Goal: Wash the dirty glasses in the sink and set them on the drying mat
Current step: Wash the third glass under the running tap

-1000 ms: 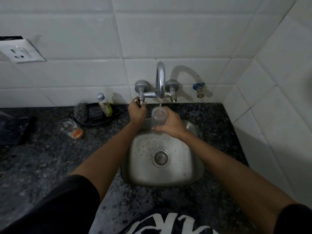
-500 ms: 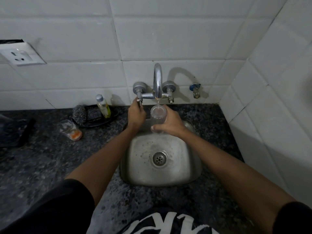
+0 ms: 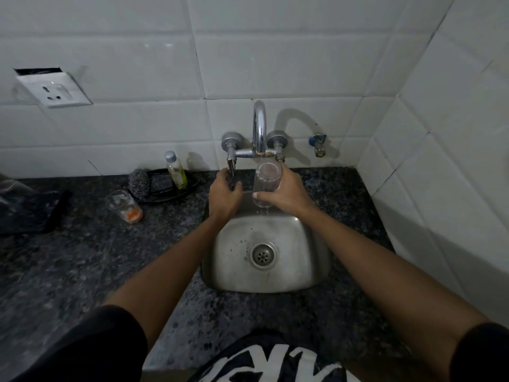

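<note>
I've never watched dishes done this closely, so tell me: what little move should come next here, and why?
Probably swirl and tip the glass out over the sink. The right hand holds it upright under the tap spout, while the left hand rests at the tap handle. A second dirty glass waits on the counter.

White tiled walls (image 3: 275,51), wall socket (image 3: 56,91), dark speckled granite counter (image 3: 68,257), dim light

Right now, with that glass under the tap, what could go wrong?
The right hand grips the wet glass alone, so it might slip into the steel sink. The left hand is at the tap handle; opening further could splash. The dirty glass sits nearby.
</note>
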